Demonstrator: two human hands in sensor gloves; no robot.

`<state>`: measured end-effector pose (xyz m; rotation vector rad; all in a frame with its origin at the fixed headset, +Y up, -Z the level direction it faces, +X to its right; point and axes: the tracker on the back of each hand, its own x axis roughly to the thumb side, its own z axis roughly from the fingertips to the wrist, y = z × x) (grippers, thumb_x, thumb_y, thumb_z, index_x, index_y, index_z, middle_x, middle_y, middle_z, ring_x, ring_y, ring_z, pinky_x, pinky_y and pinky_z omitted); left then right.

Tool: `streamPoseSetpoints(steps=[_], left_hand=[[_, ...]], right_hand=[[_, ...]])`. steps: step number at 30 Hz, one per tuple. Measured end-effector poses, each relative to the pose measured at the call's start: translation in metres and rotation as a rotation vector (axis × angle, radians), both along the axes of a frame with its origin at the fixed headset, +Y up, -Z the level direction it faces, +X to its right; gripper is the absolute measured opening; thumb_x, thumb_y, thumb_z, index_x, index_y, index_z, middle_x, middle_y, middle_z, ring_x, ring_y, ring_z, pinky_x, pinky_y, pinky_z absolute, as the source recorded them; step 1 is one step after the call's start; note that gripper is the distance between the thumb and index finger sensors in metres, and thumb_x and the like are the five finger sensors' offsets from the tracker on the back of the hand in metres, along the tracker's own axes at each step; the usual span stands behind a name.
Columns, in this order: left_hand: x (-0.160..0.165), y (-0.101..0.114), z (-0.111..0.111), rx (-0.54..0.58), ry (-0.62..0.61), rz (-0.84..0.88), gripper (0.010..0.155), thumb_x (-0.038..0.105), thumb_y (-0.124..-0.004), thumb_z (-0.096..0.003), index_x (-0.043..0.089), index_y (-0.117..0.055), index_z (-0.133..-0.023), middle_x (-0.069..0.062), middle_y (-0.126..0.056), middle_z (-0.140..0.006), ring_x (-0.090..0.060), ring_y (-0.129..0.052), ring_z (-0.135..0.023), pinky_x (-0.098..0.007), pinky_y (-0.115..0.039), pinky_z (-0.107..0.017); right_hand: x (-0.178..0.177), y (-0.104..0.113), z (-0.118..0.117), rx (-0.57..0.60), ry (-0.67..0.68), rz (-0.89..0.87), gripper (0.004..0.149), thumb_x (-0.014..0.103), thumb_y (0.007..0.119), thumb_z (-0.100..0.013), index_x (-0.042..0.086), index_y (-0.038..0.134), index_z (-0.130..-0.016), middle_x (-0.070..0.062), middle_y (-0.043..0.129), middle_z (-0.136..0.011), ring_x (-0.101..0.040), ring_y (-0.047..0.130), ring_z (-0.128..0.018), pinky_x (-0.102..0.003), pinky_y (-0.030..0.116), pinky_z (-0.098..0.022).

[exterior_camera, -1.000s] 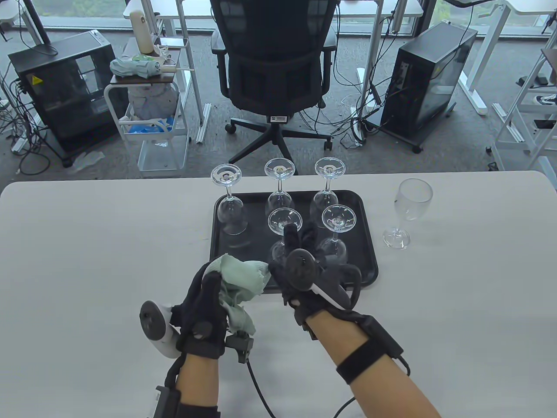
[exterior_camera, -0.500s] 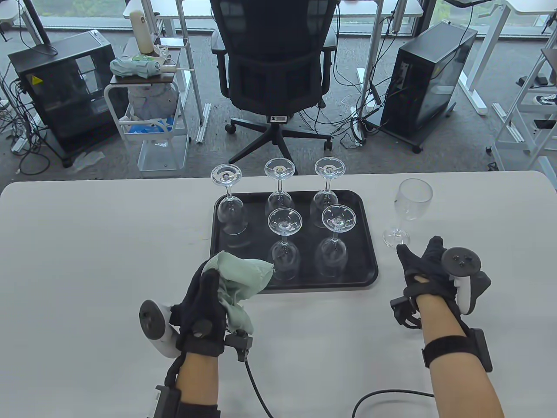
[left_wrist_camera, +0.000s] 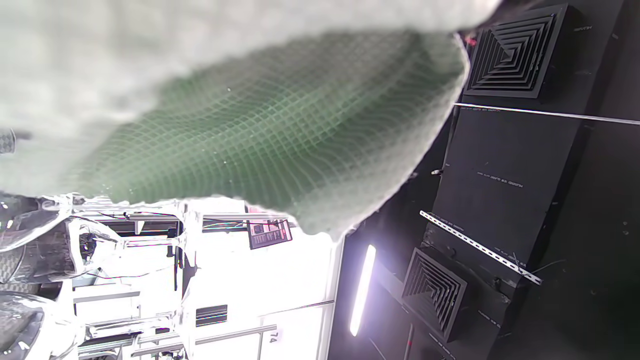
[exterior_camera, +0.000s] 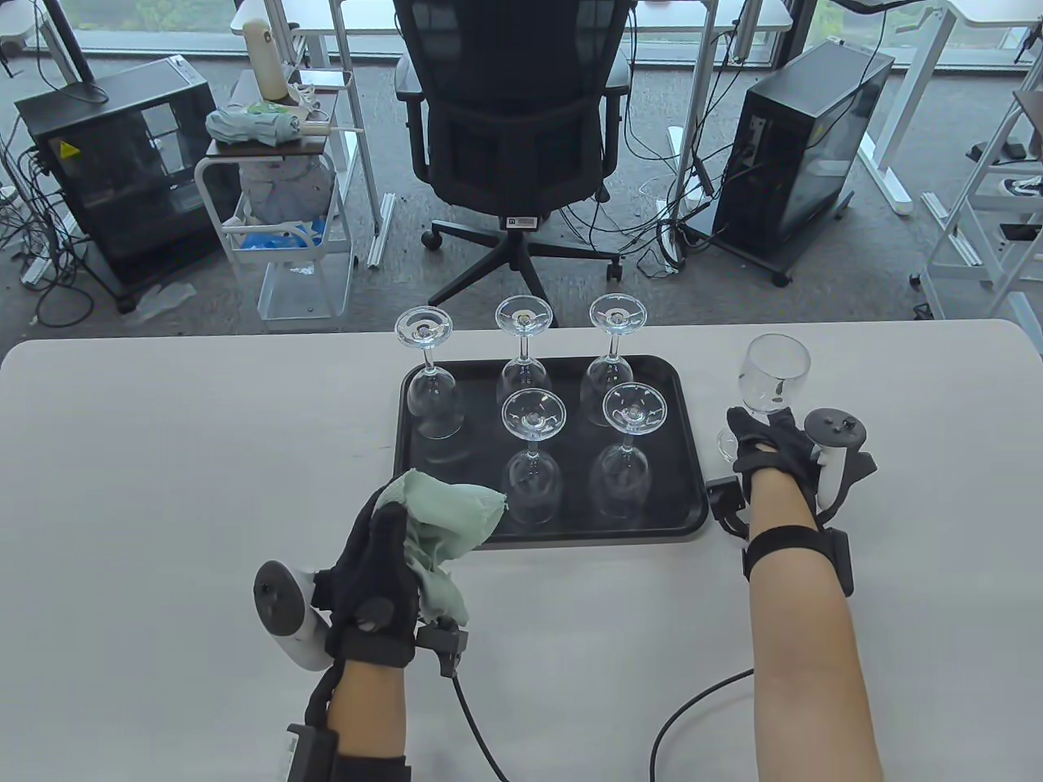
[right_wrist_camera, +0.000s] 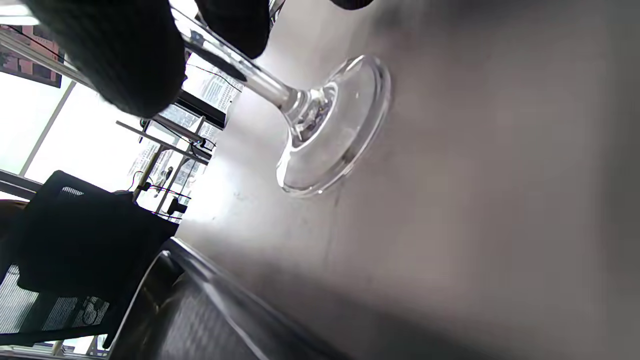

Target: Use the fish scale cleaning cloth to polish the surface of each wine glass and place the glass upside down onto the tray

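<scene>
One wine glass (exterior_camera: 774,373) stands upright on the table to the right of the black tray (exterior_camera: 694,497). My right hand (exterior_camera: 762,422) is at its stem under the bowl. In the right wrist view my gloved fingers (right_wrist_camera: 125,55) close round the stem from both sides, while the foot (right_wrist_camera: 340,125) rests on the table. My left hand (exterior_camera: 383,554) hovers near the tray's front left corner and holds the bunched pale green cloth (exterior_camera: 446,513). The cloth (left_wrist_camera: 280,125) fills the top of the left wrist view. Several glasses (exterior_camera: 432,399) stand upside down on the tray.
The white table (exterior_camera: 163,456) extends to the left of the tray. A cable (exterior_camera: 693,717) trails over the table by my right forearm. An office chair (exterior_camera: 513,122) and computer cases stand on the floor beyond the table's far edge.
My right hand left the front middle glass on the tray, swung right and forward, and now has its fingers round the upright glass's stem. The left hand with the cloth barely moved.
</scene>
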<state>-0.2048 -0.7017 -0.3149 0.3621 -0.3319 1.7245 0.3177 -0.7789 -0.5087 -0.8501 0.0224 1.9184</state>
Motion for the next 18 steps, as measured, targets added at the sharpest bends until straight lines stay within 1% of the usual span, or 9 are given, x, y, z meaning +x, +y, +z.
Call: streamPoseSetpoints(steps=[2,5,7,10,11,12,14,16,18], left_hand=[[-0.001,-0.001,-0.001,-0.004,-0.004,0.009,0.052,0.057,-0.062,-0.0597,0.026,-0.071,-0.100,-0.003,-0.069,-0.109,-0.036,-0.074,-0.096,-0.061,-0.074,-0.064],[-0.001,-0.001,-0.001,-0.004,-0.006,0.011,0.052,0.058,-0.062,-0.0598,0.026,-0.071,-0.100,-0.003,-0.069,-0.110,-0.036,-0.074,-0.096,-0.061,-0.074,-0.064],[0.000,-0.001,-0.001,0.000,-0.006,0.011,0.052,0.058,-0.062,-0.0596,0.026,-0.071,-0.100,-0.003,-0.070,-0.109,-0.036,-0.075,-0.096,-0.061,-0.074,-0.064],[0.002,-0.002,0.000,-0.003,0.005,0.009,0.052,0.058,-0.062,-0.0596,0.026,-0.071,-0.100,-0.003,-0.070,-0.109,-0.036,-0.075,-0.096,-0.061,-0.075,-0.064],[0.003,-0.004,-0.001,-0.009,0.004,0.009,0.052,0.058,-0.062,-0.0596,0.026,-0.071,-0.100,-0.003,-0.070,-0.109,-0.036,-0.075,-0.096,-0.061,-0.075,-0.064],[0.003,-0.005,-0.001,-0.013,0.003,0.011,0.052,0.058,-0.062,-0.0597,0.026,-0.071,-0.100,-0.003,-0.070,-0.109,-0.036,-0.075,-0.096,-0.061,-0.075,-0.064],[0.005,-0.007,-0.003,-0.023,0.005,0.018,0.052,0.058,-0.062,-0.0596,0.026,-0.071,-0.100,-0.003,-0.069,-0.109,-0.036,-0.075,-0.096,-0.061,-0.074,-0.064],[0.006,-0.009,-0.003,-0.027,0.006,0.017,0.052,0.058,-0.062,-0.0596,0.027,-0.070,-0.101,-0.003,-0.069,-0.110,-0.036,-0.074,-0.097,-0.061,-0.074,-0.064],[0.008,-0.009,-0.002,-0.028,0.003,0.015,0.052,0.058,-0.062,-0.0596,0.027,-0.070,-0.101,-0.003,-0.068,-0.110,-0.036,-0.073,-0.097,-0.061,-0.074,-0.064]], right_hand=[[0.000,-0.002,0.000,0.020,-0.024,-0.016,0.052,0.052,0.086,-0.051,0.035,0.072,-0.097,-0.021,0.036,-0.114,-0.049,0.014,-0.098,-0.064,0.015,-0.063],[0.003,0.000,0.008,0.067,-0.037,-0.002,0.047,0.046,0.088,-0.049,0.034,0.078,-0.093,-0.021,0.045,-0.112,-0.050,0.021,-0.098,-0.064,0.019,-0.065],[0.008,0.001,0.017,0.101,0.001,-0.023,0.046,0.044,0.089,-0.049,0.034,0.079,-0.093,-0.020,0.049,-0.111,-0.050,0.024,-0.099,-0.065,0.023,-0.066],[0.023,0.010,0.037,0.217,0.025,-0.040,0.045,0.041,0.090,-0.047,0.033,0.081,-0.091,-0.017,0.070,-0.105,-0.049,0.039,-0.101,-0.071,0.034,-0.066],[0.027,0.013,0.044,0.274,0.059,-0.047,0.045,0.041,0.090,-0.047,0.033,0.081,-0.090,-0.016,0.072,-0.104,-0.048,0.042,-0.101,-0.071,0.036,-0.067],[0.032,0.018,0.050,0.366,0.116,-0.055,0.044,0.039,0.090,-0.047,0.032,0.081,-0.090,-0.015,0.079,-0.100,-0.046,0.048,-0.101,-0.072,0.037,-0.066],[0.034,0.033,0.067,0.501,0.192,-0.021,0.044,0.035,0.089,-0.047,0.031,0.081,-0.089,-0.013,0.085,-0.095,-0.042,0.051,-0.103,-0.073,0.036,-0.068],[0.031,0.052,0.086,0.663,0.333,0.117,0.045,0.034,0.089,-0.048,0.031,0.078,-0.091,-0.012,0.088,-0.092,-0.041,0.057,-0.101,-0.072,0.044,-0.068],[0.014,0.079,0.116,0.823,0.418,0.383,0.045,0.033,0.089,-0.047,0.032,0.078,-0.091,-0.011,0.089,-0.088,-0.038,0.066,-0.097,-0.071,0.049,-0.068]])
